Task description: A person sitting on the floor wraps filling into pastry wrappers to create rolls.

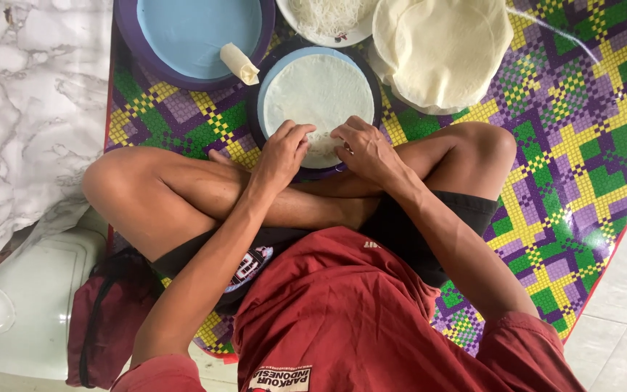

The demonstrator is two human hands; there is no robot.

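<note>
Round white thin wrapper (318,91) on blue plate (284,65): left hand (282,151) and right hand (366,149) pinch its near edge; best lift evenly, fold snug over filling, avoid tearing.

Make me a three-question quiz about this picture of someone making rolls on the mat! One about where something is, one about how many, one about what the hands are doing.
1. Where does the finished roll lie?
A. on the big blue tray
B. on the marble floor
C. on the person's knee

2. How many finished rolls are on that tray?
A. one
B. three
C. five

3. What are the left hand and right hand doing?
A. resting on the knees
B. holding the near edge of the round wrapper on the small plate
C. lifting the noodle bowl

Answers: 1 A, the roll sits at the tray's right edge. 2 A, only one roll shows. 3 B, both hands' fingers are on the wrapper's near edge.
</note>
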